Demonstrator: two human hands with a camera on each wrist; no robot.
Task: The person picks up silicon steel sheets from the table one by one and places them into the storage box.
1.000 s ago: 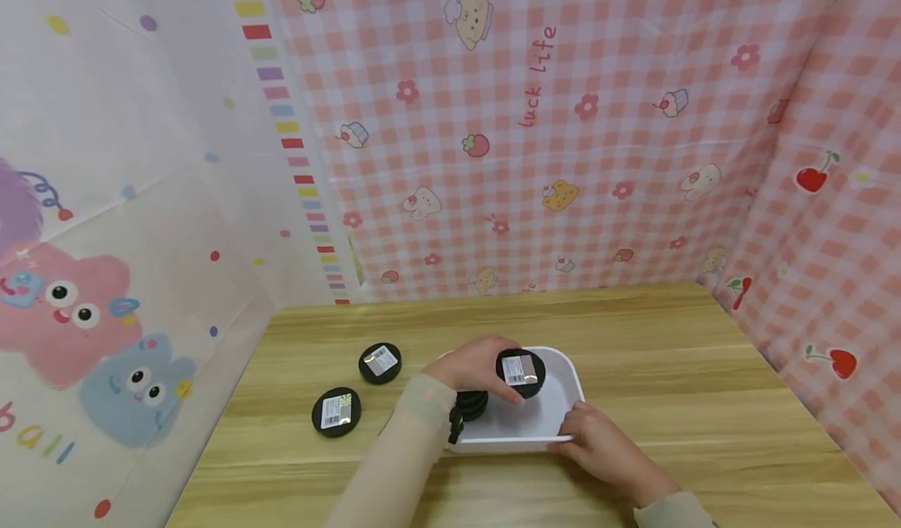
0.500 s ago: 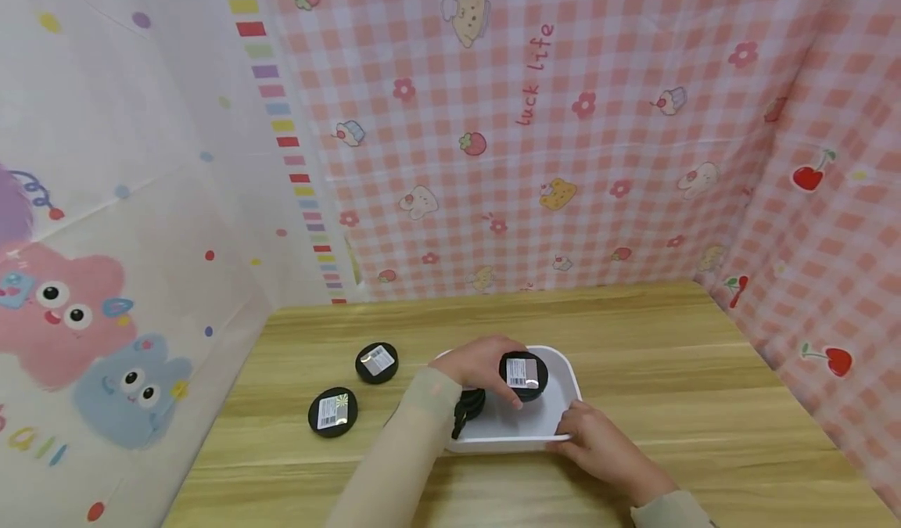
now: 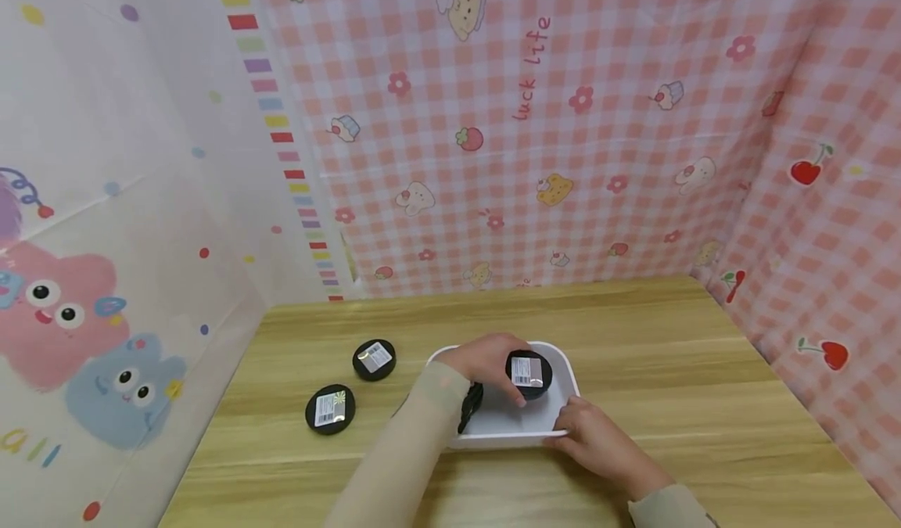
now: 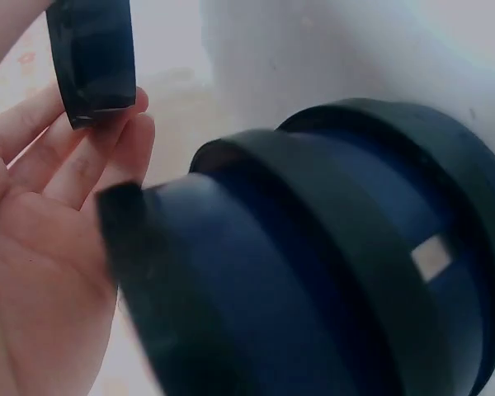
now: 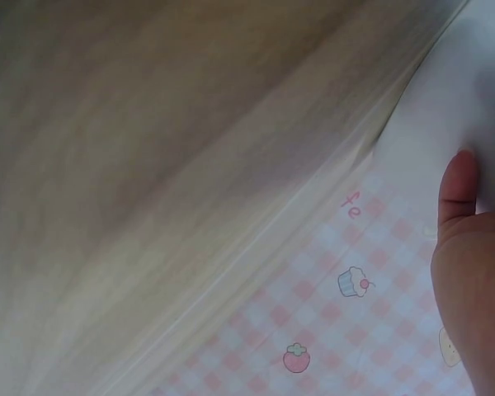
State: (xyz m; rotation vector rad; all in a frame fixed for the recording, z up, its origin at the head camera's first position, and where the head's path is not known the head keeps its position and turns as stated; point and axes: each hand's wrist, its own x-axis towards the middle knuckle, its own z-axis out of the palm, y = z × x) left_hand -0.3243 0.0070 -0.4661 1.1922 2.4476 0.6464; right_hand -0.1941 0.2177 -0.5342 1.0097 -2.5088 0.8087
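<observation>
A round, flat black container (image 3: 529, 374) with a white barcode label is gripped by my left hand (image 3: 493, 364), thumb at its near edge and fingers at the far side. It sits over the right half of a white tray (image 3: 507, 439). In the left wrist view the gripped container (image 4: 95, 62) shows its dark side, and more round dark containers (image 4: 313, 247) stand close to the palm at the tray's left; in the head view my left arm mostly covers them. My right hand (image 3: 598, 446) holds the tray's front right corner, with the thumb (image 5: 459, 186) against the white wall.
Two more labelled black containers, a nearer one (image 3: 330, 409) and a farther one (image 3: 374, 359), lie left of the tray on the wooden table (image 3: 669, 356). A pink checked cloth (image 3: 436, 121) hangs behind, with a white printed cloth (image 3: 162, 223) on the left.
My left hand has shifted slightly right within the tray, carrying the black container closer to the right wall. My right hand stays at the corner. The head view has tilted a little.
</observation>
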